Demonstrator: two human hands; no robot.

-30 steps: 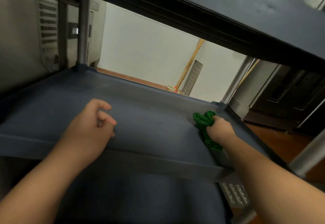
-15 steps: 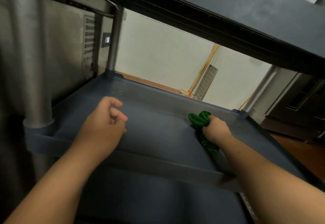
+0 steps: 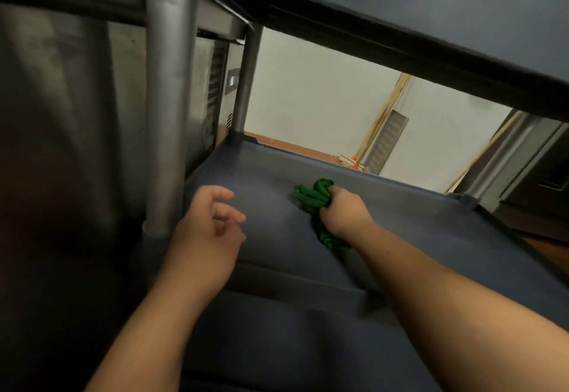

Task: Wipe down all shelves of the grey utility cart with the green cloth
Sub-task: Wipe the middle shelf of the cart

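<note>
Right grip [image 3: 345,211] bunches the green cloth [image 3: 314,199] mid-shelf [image 3: 431,222]; left grip [image 3: 209,231] loose, empty. Wiping underway; lower shelf [image 3: 277,345] likely remains.

Middle shelf [image 3: 415,231] of cart: dark grey-blue, raised rim all round. Green cloth [image 3: 314,199] bunched on surface toward 12 o'clock, under right hand [image 3: 345,211]. Left hand [image 3: 206,231] over near rim at 9 o'clock.

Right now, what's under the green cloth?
The green cloth is bunched in the right hand and sits on the cart's middle shelf, so grey shelf is under it. The exact patch beneath is covered by cloth and hand, so any dirt there can't be seen.
</note>
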